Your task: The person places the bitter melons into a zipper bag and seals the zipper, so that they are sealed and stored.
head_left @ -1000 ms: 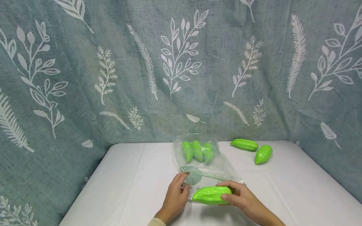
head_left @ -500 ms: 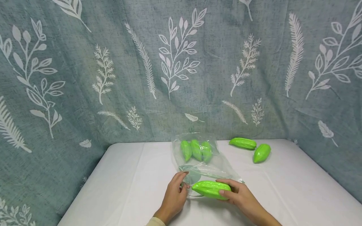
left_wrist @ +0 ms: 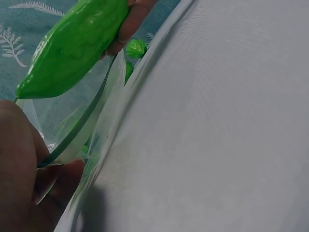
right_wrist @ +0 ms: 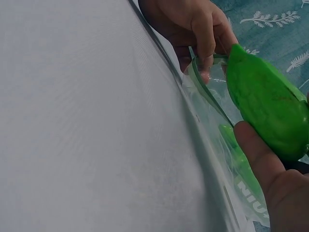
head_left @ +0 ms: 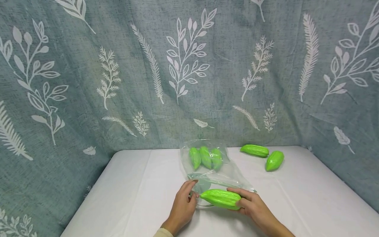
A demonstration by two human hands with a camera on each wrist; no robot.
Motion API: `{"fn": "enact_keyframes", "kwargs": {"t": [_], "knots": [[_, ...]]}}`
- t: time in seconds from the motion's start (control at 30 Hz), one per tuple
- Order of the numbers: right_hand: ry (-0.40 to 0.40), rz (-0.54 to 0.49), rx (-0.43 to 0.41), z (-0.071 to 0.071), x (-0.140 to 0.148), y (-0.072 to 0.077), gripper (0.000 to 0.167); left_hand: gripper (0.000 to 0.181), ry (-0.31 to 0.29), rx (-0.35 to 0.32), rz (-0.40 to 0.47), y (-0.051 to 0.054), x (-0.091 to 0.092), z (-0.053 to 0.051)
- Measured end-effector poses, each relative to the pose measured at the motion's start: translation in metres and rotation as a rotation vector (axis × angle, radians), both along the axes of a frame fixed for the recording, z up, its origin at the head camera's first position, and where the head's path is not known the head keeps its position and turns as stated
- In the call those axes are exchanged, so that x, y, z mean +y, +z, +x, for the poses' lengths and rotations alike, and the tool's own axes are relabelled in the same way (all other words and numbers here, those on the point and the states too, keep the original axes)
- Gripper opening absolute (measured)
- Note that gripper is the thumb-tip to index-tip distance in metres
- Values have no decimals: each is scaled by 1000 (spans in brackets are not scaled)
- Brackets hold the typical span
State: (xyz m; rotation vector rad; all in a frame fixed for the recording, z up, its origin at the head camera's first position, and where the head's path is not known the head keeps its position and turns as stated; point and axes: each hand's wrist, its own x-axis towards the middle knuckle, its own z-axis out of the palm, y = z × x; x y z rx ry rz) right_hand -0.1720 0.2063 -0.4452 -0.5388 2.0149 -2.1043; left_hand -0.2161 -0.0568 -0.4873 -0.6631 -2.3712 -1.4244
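Note:
In the head view my right hand grips a bright green bitter melon at its thick end, with the pointed end toward my left hand. My left hand pinches the rim of a clear plastic zip bag, whose mouth stands apart. The melon is just above the bag's mouth. Three more green bitter melons lie inside at the bag's far end. In the left wrist view the green zip strip runs into my left fingers. From the right wrist, the held bitter melon is seen close up.
Two loose bitter melons, one lying crosswise and one slanted, are at the back right of the white-covered table. A blue-green leaf-patterned curtain hangs right behind the table's far edge.
The bitter melon in my right hand has risen slightly and moved over the bag's mouth, then stayed nearly still. My left hand keeps its hold on the bag's rim.

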Motion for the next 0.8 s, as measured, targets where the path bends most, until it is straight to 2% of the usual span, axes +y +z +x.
{"fn": "enact_keyframes", "kwargs": {"t": [0.13,0.37,0.6,0.8], "knots": [[-36,12,-10,2,0,2,55,48,-5,16,3,0,1,0],[-169,46,-50,1,-4,4,56,49,10,7,-19,0,0,0],[-230,33,-52,2,-7,4,54,48,1,34,-10,0,1,-1],[-281,75,-44,3,-9,4,54,48,1,31,-7,1,1,1]]}}
